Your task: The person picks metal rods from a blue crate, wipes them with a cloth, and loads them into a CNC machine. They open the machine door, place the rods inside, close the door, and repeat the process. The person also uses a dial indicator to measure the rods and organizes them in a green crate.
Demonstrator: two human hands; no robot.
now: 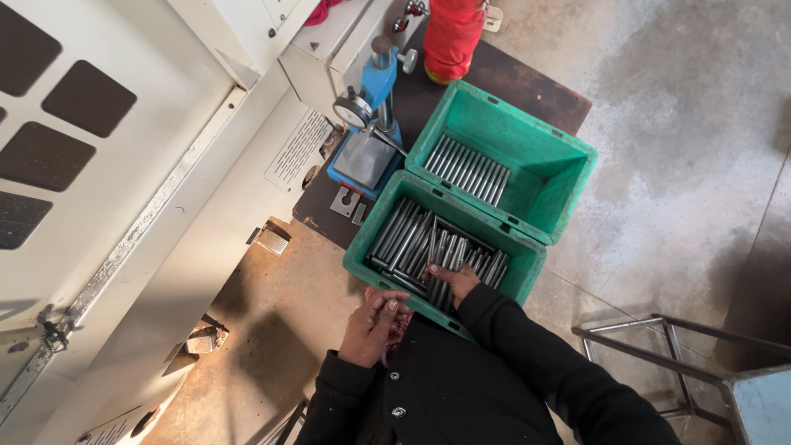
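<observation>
Two green plastic crates stand side by side on a dark table (527, 82). The near crate (377, 220) holds several loose metal rods (408, 239). My right hand (456, 281), in a black sleeve, reaches into the crate's near side, its fingers curled around some of the rods. My left hand (375, 325) hovers close to my body at the crate's near-left corner; I cannot tell whether it holds anything. The far crate (548, 165) has a neat row of rods (470, 169) on its floor.
A blue dial-gauge stand (371, 124) sits on the table left of the crates, with a red cylinder (451, 37) behind it. A big white machine cabinet (124, 165) fills the left. A metal frame (659, 346) stands on the concrete floor at the lower right.
</observation>
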